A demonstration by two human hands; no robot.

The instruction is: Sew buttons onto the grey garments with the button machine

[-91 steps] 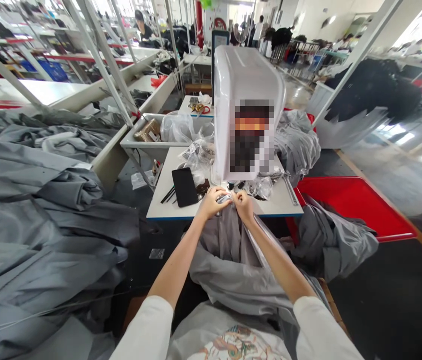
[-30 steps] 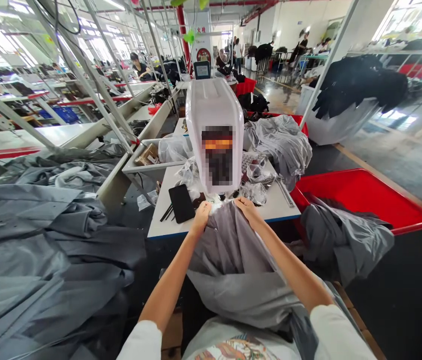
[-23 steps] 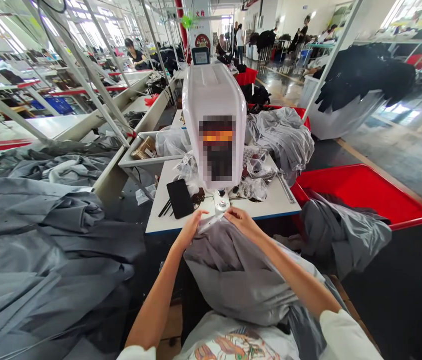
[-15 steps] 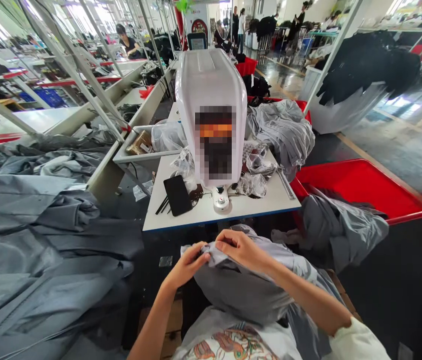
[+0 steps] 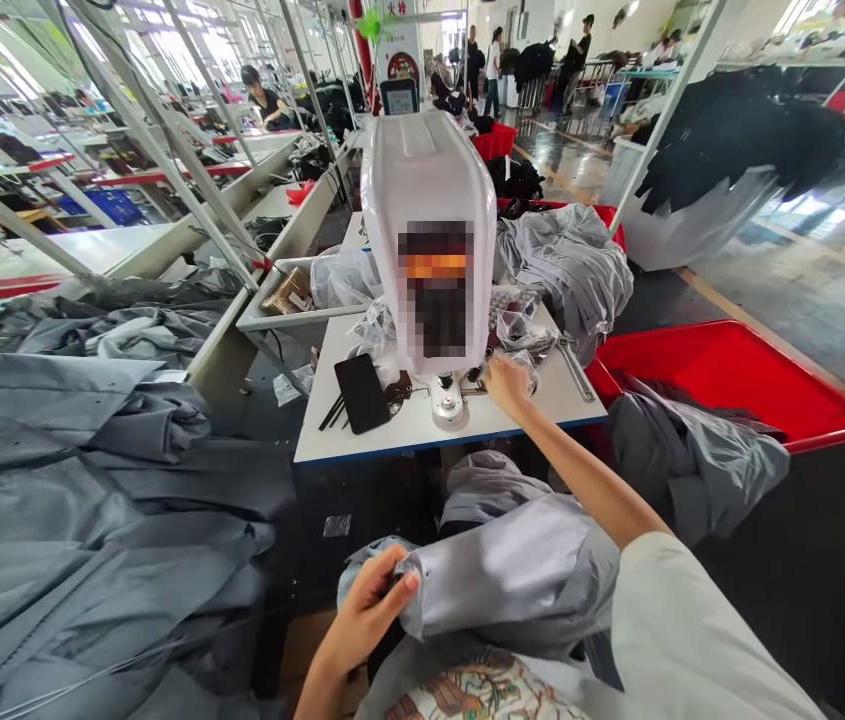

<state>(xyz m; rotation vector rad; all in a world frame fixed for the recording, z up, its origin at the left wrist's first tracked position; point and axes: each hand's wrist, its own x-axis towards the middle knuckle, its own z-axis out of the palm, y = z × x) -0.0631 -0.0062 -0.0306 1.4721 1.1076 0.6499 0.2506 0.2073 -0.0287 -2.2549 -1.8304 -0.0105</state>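
A light grey garment lies across my lap, its smooth panel stretched to the left. My left hand pinches the garment's left edge between thumb and fingers, close to a small dark dot. Out over the white machine table, my right hand reaches to the right of the machine's lower post. Its fingers are curled near clear plastic bags and small dark parts; what they hold, if anything, is hidden. The white machine head stands in front of me, above a round metal base.
A black phone-like slab lies on the table's left side. Grey cloth is heaped at left. A red bin with grey garments stands at right. Behind the table's left edge sits a grey tray. People work farther back.
My right hand has let go of the garment and moved forward onto the table beside the machine. My left hand, still pinching the garment, has come lower and nearer to me.
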